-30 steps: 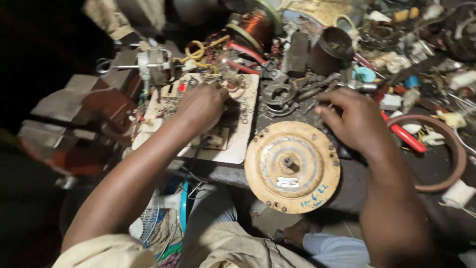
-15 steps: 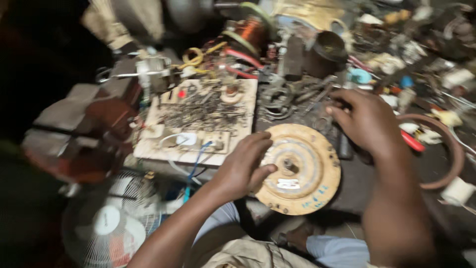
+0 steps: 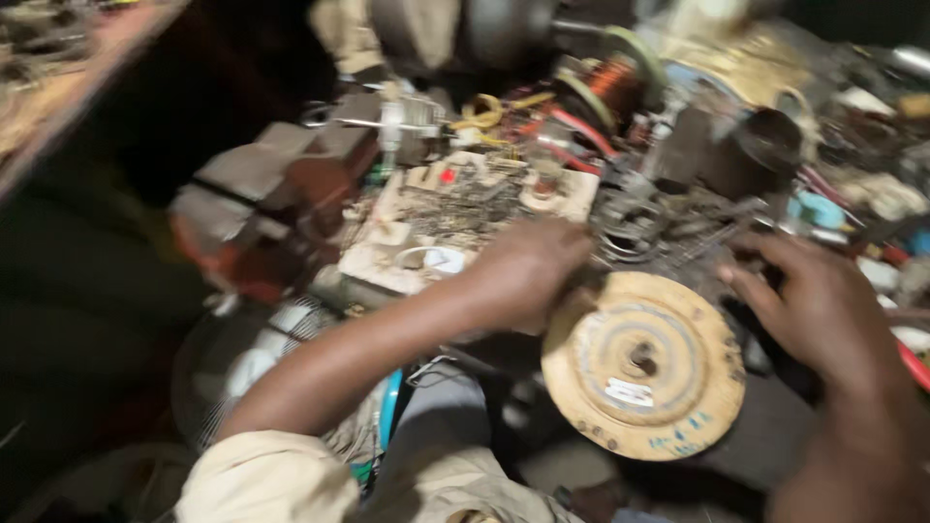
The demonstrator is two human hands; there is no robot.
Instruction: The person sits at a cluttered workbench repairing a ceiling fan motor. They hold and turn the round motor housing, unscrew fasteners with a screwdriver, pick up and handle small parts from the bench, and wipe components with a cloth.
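A round tan metal disc with a centre hole and a small white label lies on the cluttered bench in front of me. My left hand is closed over the disc's upper left edge. My right hand hovers at the disc's right edge with fingers stretched to the left, lying over a dark object. The picture is blurred, so its grip is unclear.
A flat pale tray heaped with small dark metal bits sits behind my left hand. Behind it lie a copper coil, a dark cylinder and tangled parts. A fan grille stands low on the left.
My left hand left the tray of small parts, came back to the disc and now grips its left edge. The camera has swung left and closer. My right hand stayed by the disc's right side.
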